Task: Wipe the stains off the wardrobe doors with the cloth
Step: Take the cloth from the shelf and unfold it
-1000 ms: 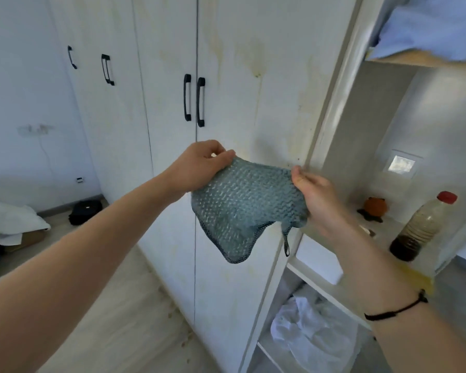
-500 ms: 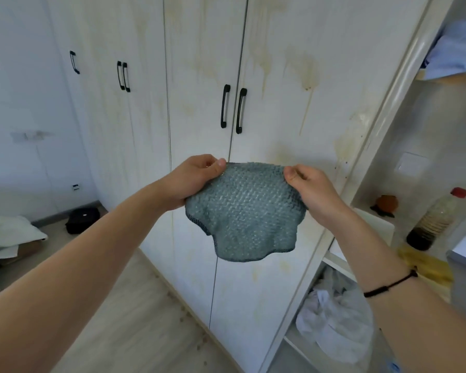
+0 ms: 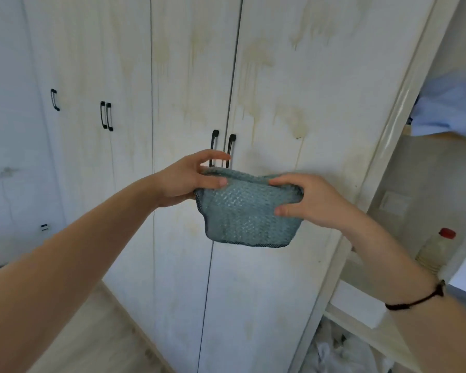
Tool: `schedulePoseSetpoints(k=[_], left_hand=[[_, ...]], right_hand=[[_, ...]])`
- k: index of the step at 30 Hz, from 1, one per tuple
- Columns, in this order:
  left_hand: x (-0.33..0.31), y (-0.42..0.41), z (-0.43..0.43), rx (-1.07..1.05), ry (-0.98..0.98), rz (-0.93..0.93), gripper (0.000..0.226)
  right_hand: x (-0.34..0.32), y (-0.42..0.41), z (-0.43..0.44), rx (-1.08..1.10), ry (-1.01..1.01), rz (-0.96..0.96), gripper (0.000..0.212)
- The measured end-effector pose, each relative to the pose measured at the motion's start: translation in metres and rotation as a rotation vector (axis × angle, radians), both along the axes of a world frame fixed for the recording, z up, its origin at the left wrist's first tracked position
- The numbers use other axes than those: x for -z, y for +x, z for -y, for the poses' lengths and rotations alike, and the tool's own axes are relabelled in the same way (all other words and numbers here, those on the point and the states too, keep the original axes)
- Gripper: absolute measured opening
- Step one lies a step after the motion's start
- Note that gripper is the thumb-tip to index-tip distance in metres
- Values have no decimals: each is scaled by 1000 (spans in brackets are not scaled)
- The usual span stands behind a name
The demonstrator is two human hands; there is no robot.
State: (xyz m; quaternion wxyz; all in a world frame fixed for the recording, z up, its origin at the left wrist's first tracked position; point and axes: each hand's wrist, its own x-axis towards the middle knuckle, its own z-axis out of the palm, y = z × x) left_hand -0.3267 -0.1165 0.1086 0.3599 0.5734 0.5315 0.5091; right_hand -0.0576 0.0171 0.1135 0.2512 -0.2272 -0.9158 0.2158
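A blue-grey knitted cloth (image 3: pixel 242 219) hangs folded between both hands in front of the white wardrobe doors (image 3: pixel 307 90). My left hand (image 3: pixel 191 179) pinches its upper left edge between thumb and fingers. My right hand (image 3: pixel 310 200) grips its upper right part, fingers over the top and thumb on the front. Yellowish-brown stains (image 3: pixel 256 65) run in drips down the doors, heaviest above and right of the black handles (image 3: pixel 222 146). The cloth is held away from the door surface.
More doors with black handles (image 3: pixel 106 115) stand to the left. An open shelf unit at right holds a red-capped bottle (image 3: pixel 433 251) and blue fabric (image 3: pixel 452 103). White crumpled material (image 3: pixel 342 354) lies at the bottom right. Pale wood floor (image 3: pixel 92 340) lies below.
The cloth went from hanging spread out to folded over and shorter. Both hands came closer together and my right hand shifted to a fuller grip. The view tilted upward, showing more of the stained doors.
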Motion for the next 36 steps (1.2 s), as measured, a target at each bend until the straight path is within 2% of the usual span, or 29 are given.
schedulePoseSetpoints(k=[1, 2, 4, 7, 9, 13, 18, 21, 26, 28, 31, 34, 36], left_hand=[[-12, 0, -7, 25, 26, -101, 53], [-32, 1, -18, 34, 58, -266, 50], [-68, 5, -38, 65, 87, -598, 39], [-112, 7, -64, 148, 135, -851, 23], [-133, 5, -78, 106, 220, -937, 19], [-162, -3, -103, 56, 422, -893, 32], [-177, -9, -111, -45, 635, -758, 7], [-183, -21, -114, 30, 547, -633, 21], [-189, -34, -117, 173, 394, -778, 5], [-188, -35, -118, 175, 333, -828, 14], [-180, -39, -117, 146, 313, -776, 22], [-167, -44, -113, 232, 242, -654, 28], [-160, -50, -113, 266, 293, -717, 23]], right_hand=[[-7, -3, -2, 49, 111, 80, 49], [-21, -6, -7, 111, 232, 96, 46], [-51, -8, -15, 232, 429, -1, 27], [-95, -6, -28, 322, 530, -172, 21], [-119, -5, -33, 330, 521, -268, 25], [-152, -7, -36, 297, 345, -383, 45], [-172, -6, -36, 324, 303, -389, 39], [-179, -2, -29, 357, 303, -271, 31], [-187, 13, -16, 338, 220, -54, 16], [-188, 12, -11, 344, 223, 25, 15], [-187, 0, -5, 408, 274, 67, 18], [-180, -11, -4, 503, 327, 126, 31], [-174, -17, -1, 539, 326, 151, 42]])
